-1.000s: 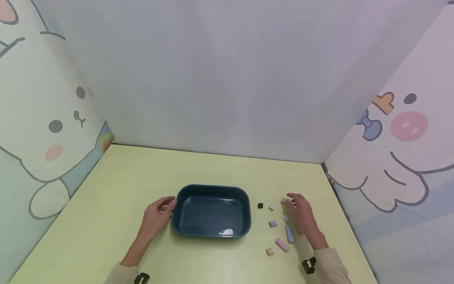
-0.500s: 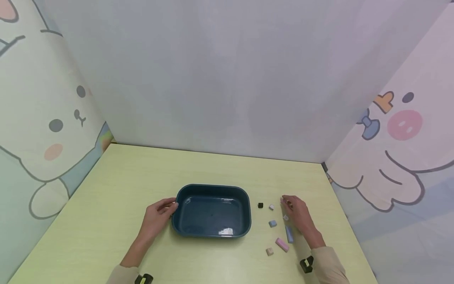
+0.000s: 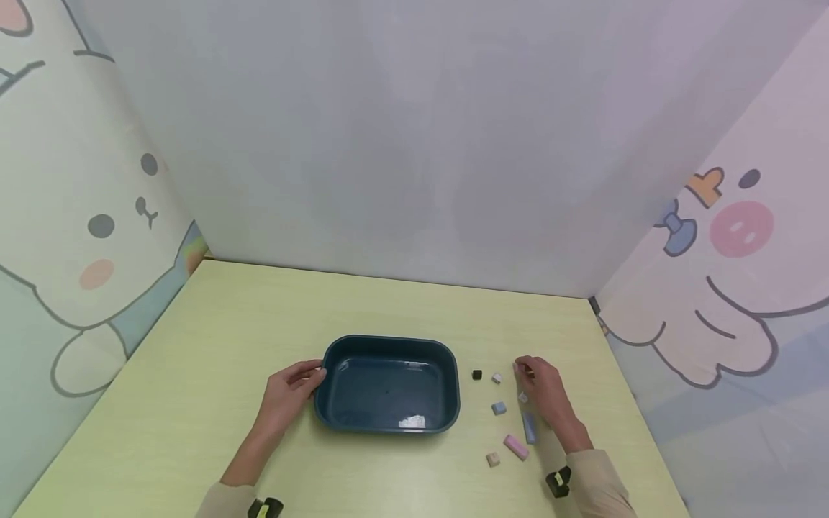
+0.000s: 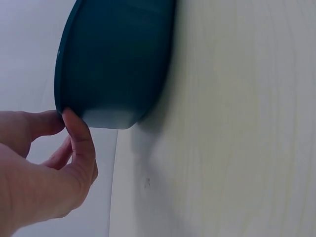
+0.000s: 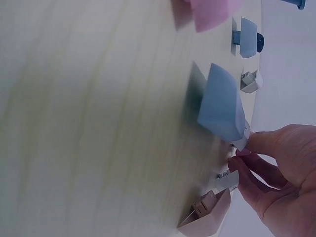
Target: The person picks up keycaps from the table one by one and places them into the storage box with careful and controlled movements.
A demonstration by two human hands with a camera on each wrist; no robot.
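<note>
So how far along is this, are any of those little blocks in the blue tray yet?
None yet: the blue tray looks empty. The left hand holds its rim. The right hand pinches a small pink block at the far end of the scatter. Still on the table: a black cube, a blue cube, a pink bar and other pieces.

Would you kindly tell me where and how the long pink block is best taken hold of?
The long pink block lies flat on the table, slanted, apart from its neighbours. Probably best to pinch its two long sides near the middle, coming from above with the right hand, fingers set across its narrow width.
</note>
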